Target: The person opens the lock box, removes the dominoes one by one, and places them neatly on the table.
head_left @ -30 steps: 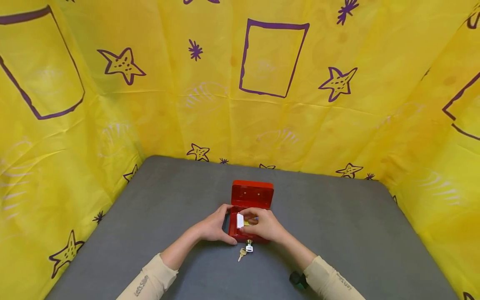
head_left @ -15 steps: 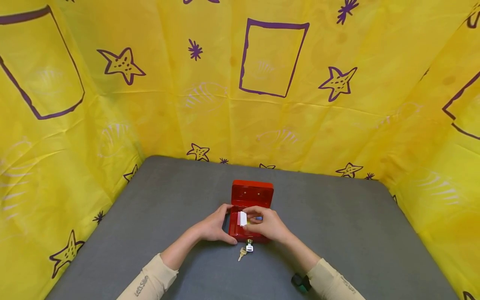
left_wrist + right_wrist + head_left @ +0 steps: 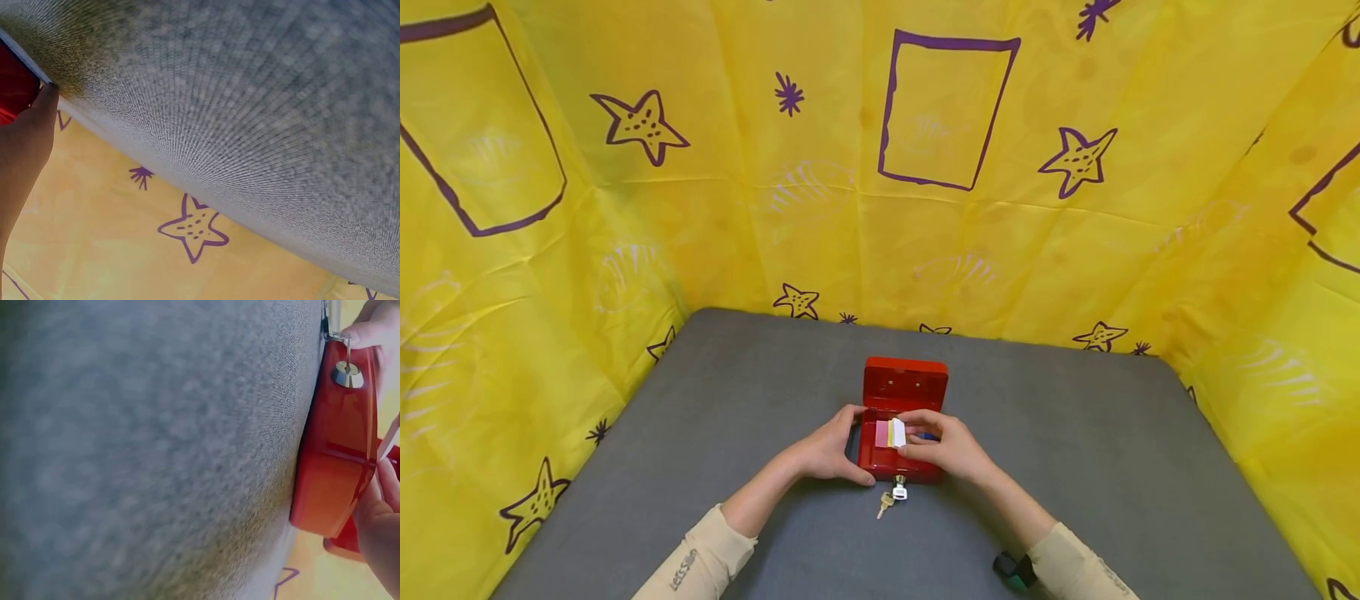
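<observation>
A red cash box (image 3: 917, 476) stands on the table with its lid (image 3: 904, 383) raised at the back. My left hand (image 3: 829, 450) grips the box's left side, thumb at the front corner and fingers toward the back. Between the thumb and fingers of my right hand (image 3: 951, 446), over the open box, is a small white slip (image 3: 899, 432). Pink (image 3: 882, 434) and yellow paper lies against its left side. Something blue shows partly behind the right fingers. In the right wrist view the lock (image 3: 347, 375) sits on the box's front with a key in it.
A loose gold key (image 3: 886, 503) hangs beside the silver key (image 3: 900, 492) in the lock, at the box's front. Grey cloth covers the table (image 3: 760, 367). Yellow patterned curtains (image 3: 820, 233) enclose the back and both sides. A dark band (image 3: 1015, 572) is by the right cuff.
My right hand has moved slightly right with the white slip, uncovering pink paper to its left. My left hand stays at the box's side. The head view has tilted a little.
</observation>
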`<move>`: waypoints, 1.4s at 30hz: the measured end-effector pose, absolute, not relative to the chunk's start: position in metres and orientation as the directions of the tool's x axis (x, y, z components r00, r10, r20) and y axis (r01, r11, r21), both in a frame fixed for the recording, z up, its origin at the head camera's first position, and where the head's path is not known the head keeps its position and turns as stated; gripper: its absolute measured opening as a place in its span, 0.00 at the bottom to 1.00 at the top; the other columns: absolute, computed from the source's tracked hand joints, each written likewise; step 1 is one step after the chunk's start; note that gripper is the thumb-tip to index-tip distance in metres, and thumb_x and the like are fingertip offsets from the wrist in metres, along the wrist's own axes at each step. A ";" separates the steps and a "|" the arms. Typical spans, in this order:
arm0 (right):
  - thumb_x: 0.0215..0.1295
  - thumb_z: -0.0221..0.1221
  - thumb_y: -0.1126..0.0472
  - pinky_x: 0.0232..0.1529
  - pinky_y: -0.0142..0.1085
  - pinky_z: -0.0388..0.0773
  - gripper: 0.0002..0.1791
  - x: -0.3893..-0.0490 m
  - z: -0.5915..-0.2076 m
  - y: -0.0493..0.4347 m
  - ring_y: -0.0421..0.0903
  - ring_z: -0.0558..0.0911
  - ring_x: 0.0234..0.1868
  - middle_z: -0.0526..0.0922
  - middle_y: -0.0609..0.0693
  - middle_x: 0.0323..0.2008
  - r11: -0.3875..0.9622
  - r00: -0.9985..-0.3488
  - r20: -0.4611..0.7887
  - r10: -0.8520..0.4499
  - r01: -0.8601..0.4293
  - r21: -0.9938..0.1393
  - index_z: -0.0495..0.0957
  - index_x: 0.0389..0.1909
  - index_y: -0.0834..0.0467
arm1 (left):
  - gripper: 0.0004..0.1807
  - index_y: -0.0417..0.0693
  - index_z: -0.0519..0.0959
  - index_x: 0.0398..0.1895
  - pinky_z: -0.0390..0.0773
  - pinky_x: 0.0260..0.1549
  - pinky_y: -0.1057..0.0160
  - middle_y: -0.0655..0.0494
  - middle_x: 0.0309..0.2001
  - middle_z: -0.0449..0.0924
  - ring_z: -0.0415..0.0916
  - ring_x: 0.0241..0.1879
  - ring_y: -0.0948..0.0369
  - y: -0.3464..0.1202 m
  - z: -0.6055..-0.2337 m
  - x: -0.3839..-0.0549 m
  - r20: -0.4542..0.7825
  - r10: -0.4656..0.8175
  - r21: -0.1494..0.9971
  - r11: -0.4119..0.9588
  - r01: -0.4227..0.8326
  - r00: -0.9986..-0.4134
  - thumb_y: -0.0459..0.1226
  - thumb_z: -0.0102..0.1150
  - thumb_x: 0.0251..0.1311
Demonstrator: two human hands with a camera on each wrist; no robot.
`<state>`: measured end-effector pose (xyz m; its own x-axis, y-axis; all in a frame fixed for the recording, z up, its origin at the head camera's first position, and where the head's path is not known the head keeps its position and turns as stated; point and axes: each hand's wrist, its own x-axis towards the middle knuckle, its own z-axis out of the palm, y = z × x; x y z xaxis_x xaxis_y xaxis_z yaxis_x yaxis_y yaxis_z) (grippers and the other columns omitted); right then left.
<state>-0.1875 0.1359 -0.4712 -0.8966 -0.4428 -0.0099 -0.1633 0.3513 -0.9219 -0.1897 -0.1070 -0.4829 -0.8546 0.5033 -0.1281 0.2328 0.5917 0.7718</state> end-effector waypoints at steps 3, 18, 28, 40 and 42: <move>0.51 0.67 0.54 0.43 0.32 0.76 0.23 -0.186 -0.469 0.139 0.47 0.78 0.47 0.78 0.47 0.47 0.346 -0.903 -0.027 -0.429 -0.137 -0.928 0.76 0.50 0.50 | 0.53 0.46 0.51 0.63 0.69 0.51 0.50 0.51 0.57 0.61 0.61 0.55 0.55 -0.107 -0.482 -0.190 -0.138 0.502 0.782 0.584 0.216 -0.854 0.48 0.75 0.35; 0.49 0.68 0.51 0.45 0.35 0.76 0.24 -0.180 -0.469 0.170 0.48 0.76 0.50 0.77 0.45 0.49 0.385 -0.935 -0.035 -0.353 -0.111 -0.916 0.76 0.50 0.46 | 0.54 0.48 0.53 0.64 0.69 0.51 0.49 0.52 0.58 0.61 0.60 0.57 0.54 -0.105 -0.481 -0.189 -0.147 0.480 0.763 0.612 0.210 -0.865 0.48 0.75 0.34; 0.51 0.67 0.53 0.45 0.34 0.75 0.24 -0.176 -0.470 0.188 0.49 0.76 0.50 0.78 0.48 0.49 0.405 -0.950 -0.050 -0.309 -0.083 -0.910 0.76 0.51 0.50 | 0.54 0.49 0.52 0.64 0.72 0.49 0.52 0.53 0.58 0.60 0.59 0.58 0.55 -0.106 -0.483 -0.189 -0.154 0.481 0.773 0.603 0.198 -0.863 0.48 0.75 0.33; 0.55 0.64 0.59 0.44 0.33 0.76 0.24 -0.163 -0.438 0.193 0.55 0.75 0.51 0.76 0.56 0.50 0.446 -0.948 -0.081 -0.308 -0.069 -0.892 0.73 0.53 0.60 | 0.54 0.47 0.53 0.64 0.70 0.50 0.50 0.51 0.59 0.60 0.59 0.57 0.54 -0.106 -0.483 -0.189 -0.138 0.487 0.768 0.603 0.218 -0.862 0.49 0.75 0.34; 0.55 0.64 0.59 0.45 0.35 0.76 0.24 -0.165 -0.442 0.196 0.56 0.75 0.50 0.77 0.56 0.49 0.445 -0.946 -0.078 -0.313 -0.073 -0.893 0.73 0.53 0.61 | 0.54 0.47 0.53 0.64 0.71 0.49 0.51 0.51 0.59 0.60 0.59 0.57 0.54 -0.106 -0.482 -0.189 -0.142 0.485 0.770 0.602 0.212 -0.863 0.48 0.75 0.33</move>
